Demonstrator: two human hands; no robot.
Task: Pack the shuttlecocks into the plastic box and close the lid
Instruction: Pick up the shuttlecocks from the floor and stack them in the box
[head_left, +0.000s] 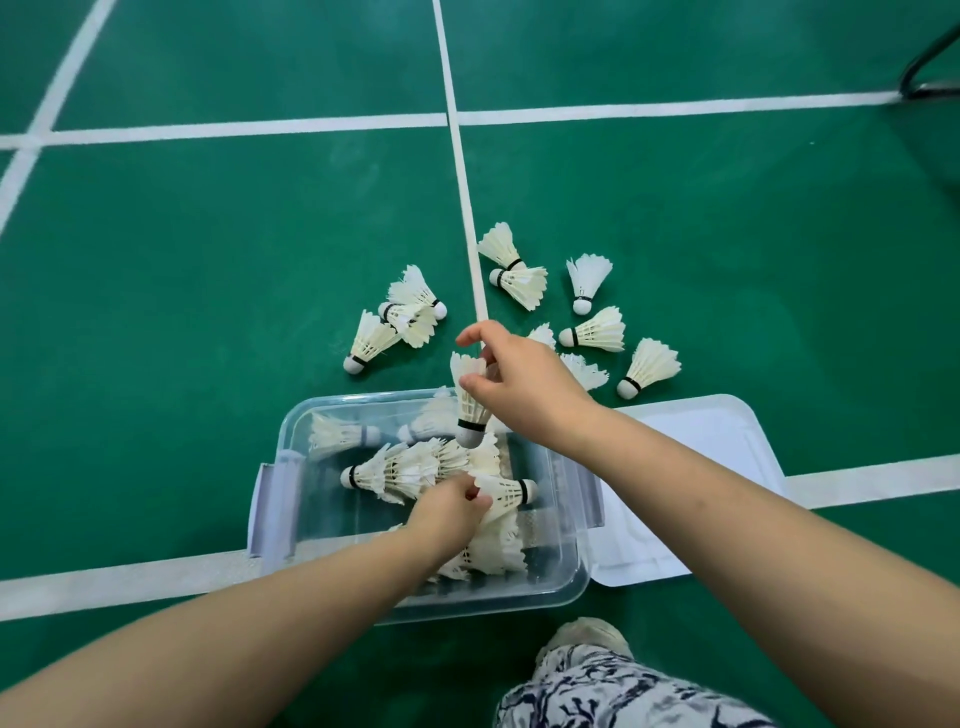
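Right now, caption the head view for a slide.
Right hand pinches a shuttlecock above the plastic box, left hand grips a second shuttlecock inside; others lie on the court, lid off.

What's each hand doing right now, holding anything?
Left hand: pinches the feathers of a lying shuttlecock inside the plastic box.
Right hand: pinches an upright shuttlecock, cork down, over the box.

plastic box (291, 441) as landmark | far-left corner inside bare | shuttlecocks (415, 465) fill middle and near side | lid (717, 441) blocks right.
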